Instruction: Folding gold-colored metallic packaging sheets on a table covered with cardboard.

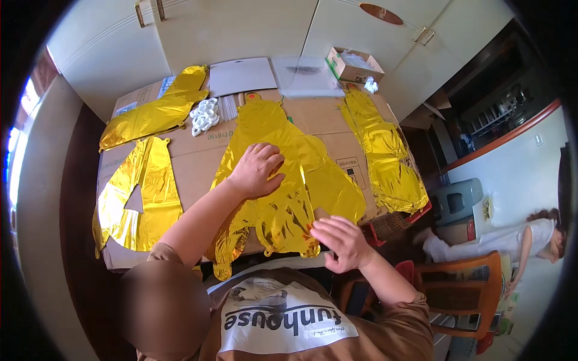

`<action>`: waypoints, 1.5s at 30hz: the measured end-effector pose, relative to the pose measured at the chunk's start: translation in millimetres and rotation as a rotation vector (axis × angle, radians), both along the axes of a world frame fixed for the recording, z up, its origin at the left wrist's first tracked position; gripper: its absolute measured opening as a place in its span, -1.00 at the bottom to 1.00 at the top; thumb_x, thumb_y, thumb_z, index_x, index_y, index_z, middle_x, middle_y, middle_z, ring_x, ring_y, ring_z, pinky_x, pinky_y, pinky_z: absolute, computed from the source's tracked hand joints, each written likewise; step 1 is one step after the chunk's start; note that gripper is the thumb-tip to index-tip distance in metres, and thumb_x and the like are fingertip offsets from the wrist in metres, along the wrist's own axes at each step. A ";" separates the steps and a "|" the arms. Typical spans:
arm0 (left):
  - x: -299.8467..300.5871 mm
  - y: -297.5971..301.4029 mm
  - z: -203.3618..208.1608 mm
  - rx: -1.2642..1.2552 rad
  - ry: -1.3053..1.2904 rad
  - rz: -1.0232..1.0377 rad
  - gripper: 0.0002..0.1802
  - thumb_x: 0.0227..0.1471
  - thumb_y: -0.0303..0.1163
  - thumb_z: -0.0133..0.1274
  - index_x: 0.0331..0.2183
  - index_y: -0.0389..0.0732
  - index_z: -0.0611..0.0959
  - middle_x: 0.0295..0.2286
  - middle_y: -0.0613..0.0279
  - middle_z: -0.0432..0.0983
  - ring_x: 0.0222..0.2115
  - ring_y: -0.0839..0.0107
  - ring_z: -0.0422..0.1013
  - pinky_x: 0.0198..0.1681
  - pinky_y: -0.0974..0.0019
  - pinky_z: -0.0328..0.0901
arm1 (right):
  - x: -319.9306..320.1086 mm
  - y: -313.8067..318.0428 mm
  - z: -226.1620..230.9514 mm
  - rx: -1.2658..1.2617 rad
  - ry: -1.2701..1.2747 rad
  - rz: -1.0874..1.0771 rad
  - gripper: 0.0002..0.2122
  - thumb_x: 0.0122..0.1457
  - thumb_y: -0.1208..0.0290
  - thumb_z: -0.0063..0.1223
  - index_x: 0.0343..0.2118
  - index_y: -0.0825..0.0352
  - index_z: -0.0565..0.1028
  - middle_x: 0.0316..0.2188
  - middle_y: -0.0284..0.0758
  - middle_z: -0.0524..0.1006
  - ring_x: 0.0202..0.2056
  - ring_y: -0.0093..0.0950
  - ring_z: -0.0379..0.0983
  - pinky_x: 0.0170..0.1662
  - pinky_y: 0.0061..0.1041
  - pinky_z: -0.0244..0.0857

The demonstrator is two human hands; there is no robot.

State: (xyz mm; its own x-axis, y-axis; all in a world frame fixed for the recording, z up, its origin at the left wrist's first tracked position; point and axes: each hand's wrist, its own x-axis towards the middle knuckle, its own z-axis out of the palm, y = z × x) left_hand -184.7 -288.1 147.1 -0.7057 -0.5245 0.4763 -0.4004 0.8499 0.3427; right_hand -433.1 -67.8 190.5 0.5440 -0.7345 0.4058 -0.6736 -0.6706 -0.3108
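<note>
A flat, uninflated gold foil balloon [286, 159] lies in the middle of the cardboard-covered table. My left hand [257, 171] rests on its upper part, fingers curled down against the foil; the fingertips are partly hidden. Over the balloon's lower right edge is my right hand [343, 243], its fingers stretched out and the thumb apart from them. Reddish reflections show on the creased foil beside those fingertips. To the left lies another gold foil balloon [158, 192] with a triangular opening.
Folded gold foil pieces [144, 123] lie at the far left, and another gold foil stack [388, 156] at the right. Coiled white ribbon [205, 116], a white sheet [242, 76] and an open box [355, 65] sit along the back. A wooden chair [460, 289] and another person [500, 240] are at right.
</note>
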 end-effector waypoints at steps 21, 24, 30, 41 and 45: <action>1.2 -0.3 -1.1 0.058 0.017 -0.003 -0.59 -0.04 -0.21 0.26 -0.14 -0.18 0.63 -0.08 0.09 0.50 0.02 0.05 0.40 0.16 -0.01 0.24 | -25.3 -249.2 5.7 0.761 0.180 -0.728 -0.65 -0.06 0.28 0.45 -0.30 0.41 0.60 -0.32 -0.12 0.64 -0.23 -0.27 0.59 -0.11 -0.35 0.45; 1.9 0.0 -2.2 0.058 0.022 -0.001 -0.59 -0.04 -0.21 0.26 -0.14 -0.18 0.63 -0.09 0.09 0.50 0.01 0.05 0.40 0.15 -0.01 0.24 | -12.2 -237.9 15.9 0.722 0.082 -0.729 -0.75 -0.02 0.36 0.39 -0.36 0.39 0.58 -0.36 -0.18 0.64 -0.28 -0.32 0.59 -0.17 -0.38 0.44; 1.2 -0.9 -1.9 0.055 0.029 -0.012 -0.58 -0.05 -0.20 0.27 -0.15 -0.18 0.63 -0.09 0.10 0.50 0.01 0.06 0.40 0.14 0.00 0.25 | -6.2 -224.2 11.8 0.545 -0.162 -0.694 -0.73 0.01 0.42 0.27 -0.23 0.39 0.54 -0.25 -0.12 0.63 -0.18 -0.22 0.59 -0.07 -0.30 0.44; 0.9 -0.9 -4.0 0.036 0.017 0.008 -0.58 -0.05 -0.19 0.27 -0.16 -0.19 0.64 -0.09 0.09 0.50 0.01 0.05 0.40 0.14 0.00 0.25 | -10.2 -227.4 0.9 0.869 -0.697 -0.534 -0.60 0.04 0.60 0.27 -0.02 0.46 0.46 -0.20 -0.19 0.58 -0.16 -0.45 0.52 -0.11 -0.48 0.43; 3.3 -2.0 -3.4 0.039 -0.016 0.011 -0.58 -0.01 -0.14 0.24 -0.16 -0.19 0.63 -0.11 0.10 0.50 0.02 0.06 0.38 0.17 0.00 0.23 | 3.9 -216.7 -6.0 1.024 -0.888 -0.273 -0.54 0.22 0.51 0.21 0.17 0.39 0.34 -0.12 -0.20 0.60 -0.14 -0.50 0.55 -0.09 -0.53 0.44</action>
